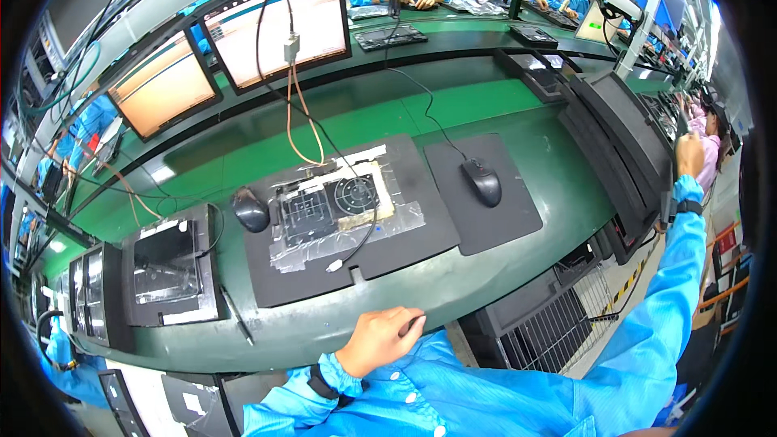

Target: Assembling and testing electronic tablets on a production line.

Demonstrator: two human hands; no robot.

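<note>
"Where's the left hand?"

"It's hovering half-curled by the glossy green bench's near edge; I can't tell whether it's holding anything."

"And the right hand?"

"Hovering raised, its grip unclear, right of the stacked black trays leaning at the bench's right end."

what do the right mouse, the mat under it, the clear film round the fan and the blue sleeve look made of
Mouse: probably hard plastic, black, smooth; it catches highlights.
Mat: perhaps rubber or foam, dark grey, matte; hardly any shine.
Film: likely thin plastic, glossy; see-through with crinkled glints.
Sleeve: woven cloth, seemingly; soft folds, fibre unclear.
</note>
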